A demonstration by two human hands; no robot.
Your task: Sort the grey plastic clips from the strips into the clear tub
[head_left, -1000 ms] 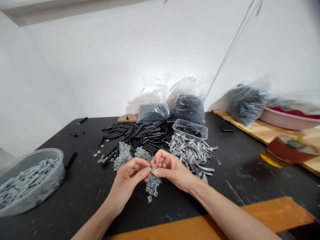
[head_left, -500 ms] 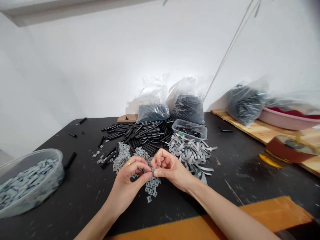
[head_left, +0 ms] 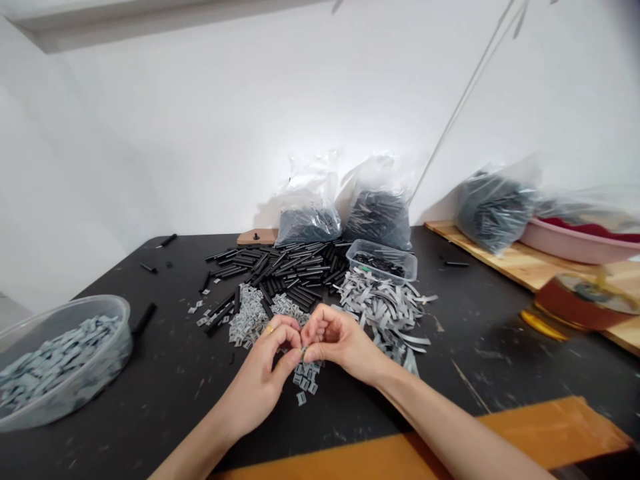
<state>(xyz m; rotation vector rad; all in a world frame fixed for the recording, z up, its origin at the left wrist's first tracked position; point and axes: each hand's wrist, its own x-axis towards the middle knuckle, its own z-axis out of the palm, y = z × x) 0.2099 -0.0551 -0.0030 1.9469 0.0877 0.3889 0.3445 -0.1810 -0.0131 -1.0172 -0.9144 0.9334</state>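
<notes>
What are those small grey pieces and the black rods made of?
The small grey pieces look like matte moulded plastic: even colour, no metallic glint, though painted metal can't be ruled out. The black rods look like plastic or rubber, dull and uniform with a soft sheen.

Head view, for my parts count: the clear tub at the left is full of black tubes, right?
Not quite: the tub is full of grey pieces, not black tubes, as the head view shows. It is clear and at the left, as you said.
</notes>
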